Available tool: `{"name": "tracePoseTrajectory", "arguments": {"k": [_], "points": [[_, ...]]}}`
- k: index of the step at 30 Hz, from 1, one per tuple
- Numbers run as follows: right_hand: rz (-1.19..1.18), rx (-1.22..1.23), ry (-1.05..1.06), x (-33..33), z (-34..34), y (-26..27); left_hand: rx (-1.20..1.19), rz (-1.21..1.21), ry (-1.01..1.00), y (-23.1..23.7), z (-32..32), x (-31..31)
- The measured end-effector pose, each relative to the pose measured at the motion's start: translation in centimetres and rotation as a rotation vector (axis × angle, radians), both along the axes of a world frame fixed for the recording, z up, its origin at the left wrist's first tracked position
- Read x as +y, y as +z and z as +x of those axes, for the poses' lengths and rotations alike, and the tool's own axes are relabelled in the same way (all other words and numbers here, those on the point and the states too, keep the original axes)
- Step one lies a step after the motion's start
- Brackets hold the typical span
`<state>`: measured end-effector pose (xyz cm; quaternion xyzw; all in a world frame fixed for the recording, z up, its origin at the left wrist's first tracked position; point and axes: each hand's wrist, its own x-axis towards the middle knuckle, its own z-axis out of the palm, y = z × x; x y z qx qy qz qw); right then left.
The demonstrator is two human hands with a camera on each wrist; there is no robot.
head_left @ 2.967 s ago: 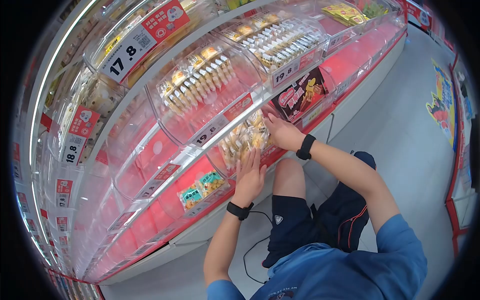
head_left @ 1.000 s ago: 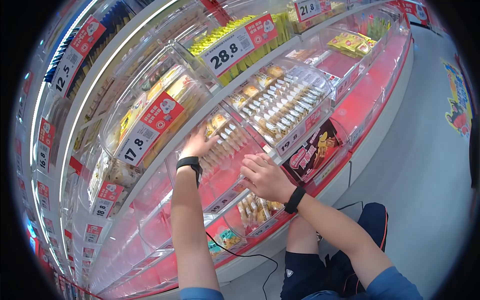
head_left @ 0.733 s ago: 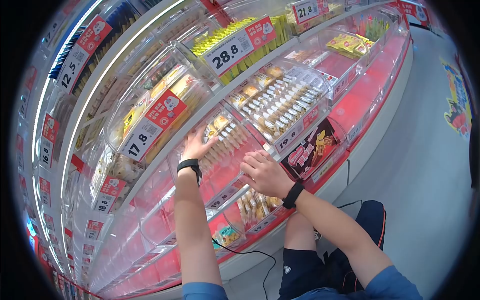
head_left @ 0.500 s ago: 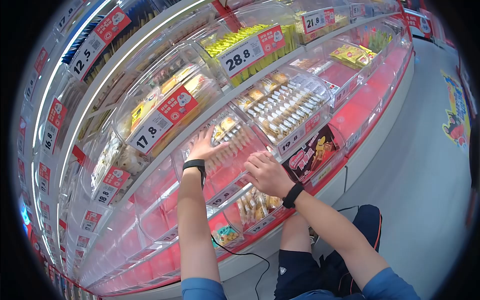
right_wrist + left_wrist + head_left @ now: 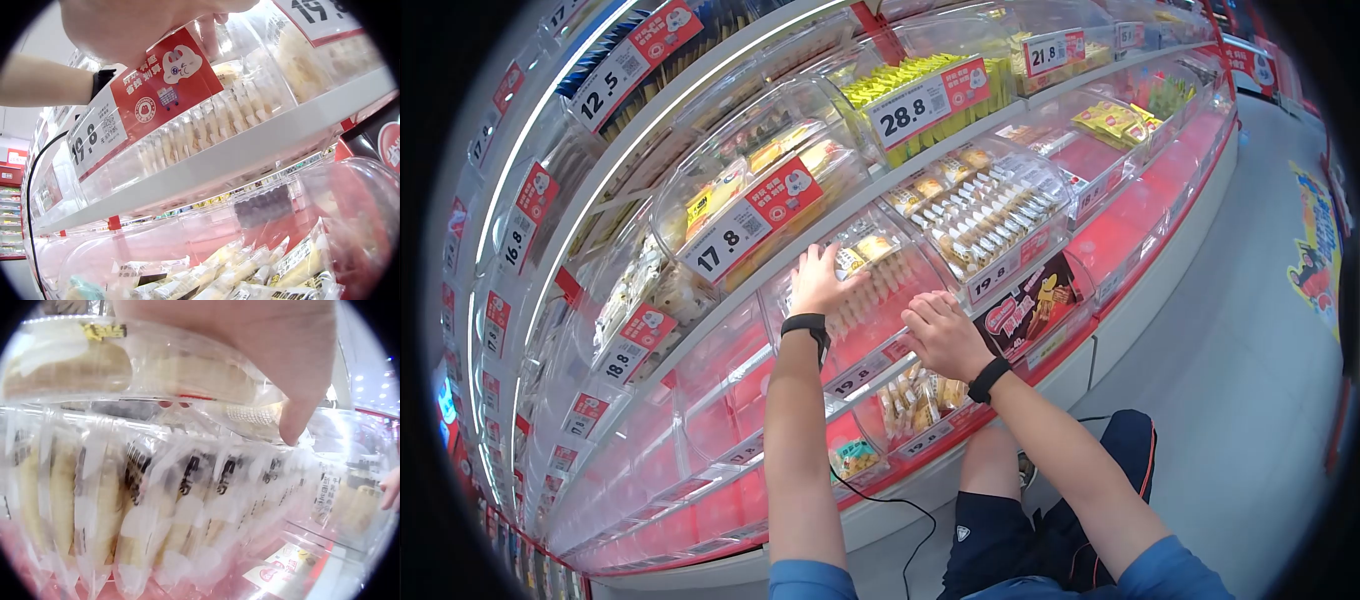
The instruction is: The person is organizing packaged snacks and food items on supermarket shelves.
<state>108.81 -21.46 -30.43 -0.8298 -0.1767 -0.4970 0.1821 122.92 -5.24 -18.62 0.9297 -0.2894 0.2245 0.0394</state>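
In the head view my left hand [image 5: 822, 282] reaches into a clear plastic bin, its fingers extended over a row of wrapped pastries [image 5: 868, 300]. The left wrist view shows these upright wrapped pastries [image 5: 187, 519] close up, packed side by side, with my thumb at their top edge; the other fingertips are hidden. My right hand [image 5: 943, 335] holds the front wall of the same bin, fingers bent over its edge. In the right wrist view, fingertips show through the clear bin [image 5: 281, 72] beside the red 19.8 price tag [image 5: 169, 84].
To the right stands another bin of wrapped pastries [image 5: 1000, 215], above a black snack box [image 5: 1030, 308]. The lower bin holds loose wrapped pastries [image 5: 920, 400]. A white shelf edge [image 5: 250, 144] runs beneath the upper bin. A black cable [image 5: 900, 505] hangs near the left forearm.
Both hands have left the lower bin's packs and risen to the upper bin, left over the row, right at the front wall. Over the last second they barely shift.
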Motion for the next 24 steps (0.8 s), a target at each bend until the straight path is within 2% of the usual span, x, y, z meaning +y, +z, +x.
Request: {"name": "tracePoseTrajectory", "arguments": {"k": [4,5,7,8,10,13,14,17,18,19,22,24], "points": [[0.008,-0.003,0.010,-0.1,-0.1,0.0,-0.175,0.126,-0.087,1.5,-2.0,-0.1],[0.008,-0.021,0.007,-0.1,0.0,0.0,-0.160,0.063,-0.183,1.9,-2.9,0.0],[0.009,-0.020,0.015,-0.4,0.1,0.1,-0.171,0.198,-0.084,3.3,-5.5,0.1],[-0.003,-0.022,0.013,-0.4,0.1,0.0,-0.250,0.200,-0.169,3.2,-5.4,0.7],[0.003,-0.018,0.053,-0.4,-0.1,0.0,-0.295,0.207,-0.213,3.5,-7.6,1.4],[-0.012,0.047,0.108,-0.8,-0.3,0.0,-0.281,0.172,-0.280,3.5,-12.0,2.3],[-0.068,0.204,0.057,-1.1,-1.0,0.0,-0.272,0.139,-0.312,3.3,-13.3,2.5],[-0.170,-0.017,0.030,-3.0,-2.3,-0.5,-0.239,0.103,-0.426,3.1,-18.0,3.1],[-0.320,0.056,-0.066,-4.4,-2.6,-0.4,-0.252,0.115,-0.490,3.1,-20.1,3.2],[-0.269,-0.010,-0.057,-5.4,-3.8,0.1,-0.262,0.125,-0.553,2.5,-21.5,3.2],[-0.023,-0.053,-0.060,-10.1,-5.0,0.2,-0.092,0.214,-0.686,-1.6,-24.1,2.4],[0.180,-0.135,-0.111,-12.8,-7.2,1.0,-0.030,0.178,-0.674,-6.4,-23.4,1.5]]}}
